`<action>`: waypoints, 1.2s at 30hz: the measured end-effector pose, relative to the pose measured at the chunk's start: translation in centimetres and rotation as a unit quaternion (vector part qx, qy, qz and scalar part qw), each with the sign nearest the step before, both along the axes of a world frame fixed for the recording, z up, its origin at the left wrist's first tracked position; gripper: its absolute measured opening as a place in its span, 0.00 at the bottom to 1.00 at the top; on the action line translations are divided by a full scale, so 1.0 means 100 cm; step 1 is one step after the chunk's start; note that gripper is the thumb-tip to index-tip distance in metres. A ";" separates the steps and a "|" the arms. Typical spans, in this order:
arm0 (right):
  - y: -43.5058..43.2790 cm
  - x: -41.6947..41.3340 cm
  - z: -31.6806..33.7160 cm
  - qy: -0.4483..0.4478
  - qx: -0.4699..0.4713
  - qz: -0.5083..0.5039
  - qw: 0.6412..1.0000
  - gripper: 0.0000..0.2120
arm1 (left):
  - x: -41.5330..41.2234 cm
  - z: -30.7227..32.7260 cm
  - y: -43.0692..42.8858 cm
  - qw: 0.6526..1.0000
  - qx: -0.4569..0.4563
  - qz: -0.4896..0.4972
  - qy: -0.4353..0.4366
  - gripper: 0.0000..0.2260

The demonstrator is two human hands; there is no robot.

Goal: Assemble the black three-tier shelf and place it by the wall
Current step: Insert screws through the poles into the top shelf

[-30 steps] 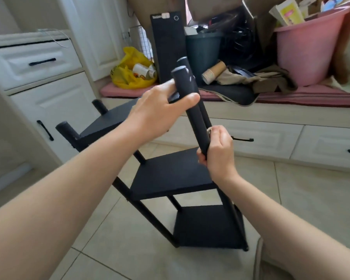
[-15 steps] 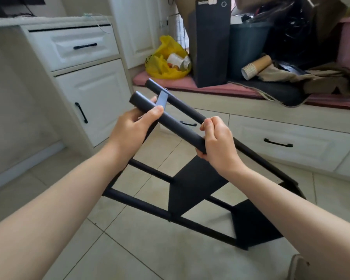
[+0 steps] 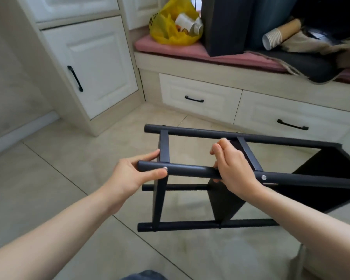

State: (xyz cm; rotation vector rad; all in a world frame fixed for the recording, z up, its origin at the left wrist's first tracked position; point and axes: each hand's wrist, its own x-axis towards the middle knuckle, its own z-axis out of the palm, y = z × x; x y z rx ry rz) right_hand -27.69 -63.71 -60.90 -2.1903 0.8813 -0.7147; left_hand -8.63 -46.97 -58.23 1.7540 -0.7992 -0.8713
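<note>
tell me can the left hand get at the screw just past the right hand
Probably not directly: the left hand grips the pole, and the right hand wraps it between there and that screw. It must let go and cross over.

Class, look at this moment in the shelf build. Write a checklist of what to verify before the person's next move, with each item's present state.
1. The left hand holds the pole: ok.
2. The right hand grips the same pole: ok.
3. The shelf has three boards between its poles: ok.
4. The screw is fully tight: cannot tell.
5. The shelf stands upright: not ok, it lies on its side.
</note>
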 end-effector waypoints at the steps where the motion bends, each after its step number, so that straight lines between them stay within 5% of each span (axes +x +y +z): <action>1: 0.001 -0.003 -0.007 0.015 -0.003 0.000 1.000 0.12 | -0.001 -0.006 0.002 0.999 0.024 -0.005 -0.027 0.33; 7: 0.009 -0.016 -0.043 0.058 -0.011 0.008 0.998 0.13 | -0.006 -0.043 0.005 0.984 0.109 -0.039 -0.134 0.29; 17: 0.021 -0.030 -0.065 0.100 -0.021 0.047 0.994 0.18 | -0.016 -0.076 0.022 0.976 0.137 -0.030 -0.165 0.28; 23: 0.015 -0.027 -0.058 0.135 -0.003 0.092 0.987 0.16 | -0.025 -0.079 0.033 0.966 0.138 -0.052 -0.211 0.10; 31: 0.002 0.052 -0.042 0.055 -0.038 0.155 0.986 0.15 | -0.015 -0.066 0.028 0.869 0.276 -0.265 -0.313 0.12; 36: -0.006 0.113 -0.059 0.095 0.013 0.180 0.979 0.17 | -0.012 -0.076 0.028 0.876 0.245 -0.275 -0.312 0.18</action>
